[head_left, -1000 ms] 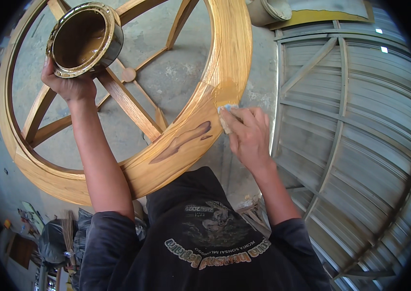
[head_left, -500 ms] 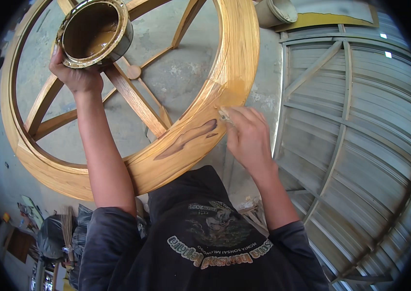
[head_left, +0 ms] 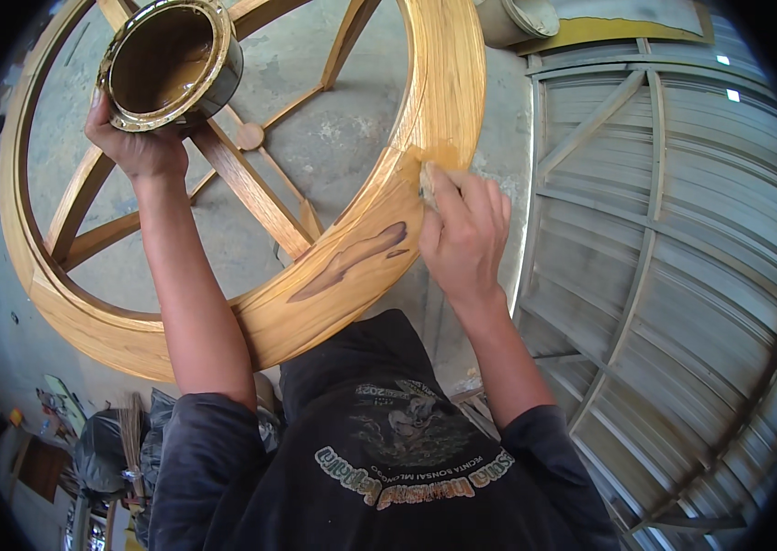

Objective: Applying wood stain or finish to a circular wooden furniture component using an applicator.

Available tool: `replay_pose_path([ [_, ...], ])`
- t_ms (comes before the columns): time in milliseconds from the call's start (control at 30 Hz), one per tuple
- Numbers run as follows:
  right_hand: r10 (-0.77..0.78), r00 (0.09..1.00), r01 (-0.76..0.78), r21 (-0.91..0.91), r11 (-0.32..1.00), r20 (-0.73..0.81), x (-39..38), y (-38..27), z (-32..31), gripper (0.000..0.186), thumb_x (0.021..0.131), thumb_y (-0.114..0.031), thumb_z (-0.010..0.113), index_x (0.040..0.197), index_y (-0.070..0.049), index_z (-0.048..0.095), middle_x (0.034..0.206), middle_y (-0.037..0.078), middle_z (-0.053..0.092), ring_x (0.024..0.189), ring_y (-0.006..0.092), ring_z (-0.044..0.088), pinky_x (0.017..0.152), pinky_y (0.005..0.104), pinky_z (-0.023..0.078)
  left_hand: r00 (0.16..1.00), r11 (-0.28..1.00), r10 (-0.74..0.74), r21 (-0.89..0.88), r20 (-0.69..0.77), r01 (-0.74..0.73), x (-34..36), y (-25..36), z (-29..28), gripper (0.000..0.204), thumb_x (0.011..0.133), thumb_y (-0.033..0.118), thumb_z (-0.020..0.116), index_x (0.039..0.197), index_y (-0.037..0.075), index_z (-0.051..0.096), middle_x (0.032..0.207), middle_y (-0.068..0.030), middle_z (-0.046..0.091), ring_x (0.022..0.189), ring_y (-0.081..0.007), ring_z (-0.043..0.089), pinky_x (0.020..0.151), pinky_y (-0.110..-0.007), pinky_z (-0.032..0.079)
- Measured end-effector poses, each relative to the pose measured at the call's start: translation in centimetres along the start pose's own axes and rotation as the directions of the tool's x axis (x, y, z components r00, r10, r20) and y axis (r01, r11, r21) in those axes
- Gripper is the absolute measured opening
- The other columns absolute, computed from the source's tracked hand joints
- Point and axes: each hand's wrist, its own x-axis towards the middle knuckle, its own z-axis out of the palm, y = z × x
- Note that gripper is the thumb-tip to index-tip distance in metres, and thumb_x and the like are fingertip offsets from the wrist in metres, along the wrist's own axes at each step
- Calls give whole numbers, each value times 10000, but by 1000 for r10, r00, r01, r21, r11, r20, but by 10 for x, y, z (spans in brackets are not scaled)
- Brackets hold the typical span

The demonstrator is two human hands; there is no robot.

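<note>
The left hand (head_left: pixel 136 147) is closed around the lower wall of an open round can (head_left: pixel 171 62) of brown finish and holds it raised, mouth up, in front of the wheel's upper left sector. The right hand (head_left: pixel 463 234) is curled, fingers pinching a small pale pad (head_left: pixel 426 177) pressed flat against the rim of the large round wooden frame (head_left: pixel 333 275), which carries spokes to a small central hub (head_left: pixel 250 136).

Progress, as judged from the surface: the rim directly above the right hand shows a darker, wet-looking patch, and the lower rim arc between the two hands appears glossy amber. The extent of coating on the spokes and the far arc cannot be determined.

Orientation: the frame stands in front of the person, its broad face toward the camera. Being circular, it has no long axis; the rim section under the right hand runs from lower left to upper right.
</note>
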Motion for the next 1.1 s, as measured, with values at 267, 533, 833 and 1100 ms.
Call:
replay_pose_path([
  [267,-87,991,76,105,992,104,-11,0,-9,365,695,38,634,1050,-17,697,952,96,621,865,285,575,765,387,450,1000,1000,-2,1,-7,2,-2,1,0,536,912,453,364,1212,75,598,1200,-90,650,1146,-249,602,1001,-421,454],
  [533,-98,995,93,133,987,33,-12,49,-39,362,710,81,628,1054,-14,686,1004,128,640,904,307,594,770,388,489,1000,1000,-1,-17,11,1,5,-2,-4,510,918,430,369,1211,78,594,1193,-81,652,1145,-236,602,990,-408,463],
  [833,-89,993,86,47,995,80,-10,25,-17,406,713,93,611,1102,0,676,1047,132,652,925,310,584,836,390,482,1000,1000,-5,11,14,5,2,-2,-1,500,920,430,360,1214,95,587,1196,-68,648,1138,-223,604,986,-390,468],
  [1100,-93,995,90,86,992,34,-9,20,-21,461,657,83,630,1100,-21,703,1063,116,651,945,298,582,844,381,480,1000,1000,-12,4,-16,12,2,-2,-2,511,943,430,351,1198,73,612,1177,-60,664,1124,-215,612,997,-381,458],
])
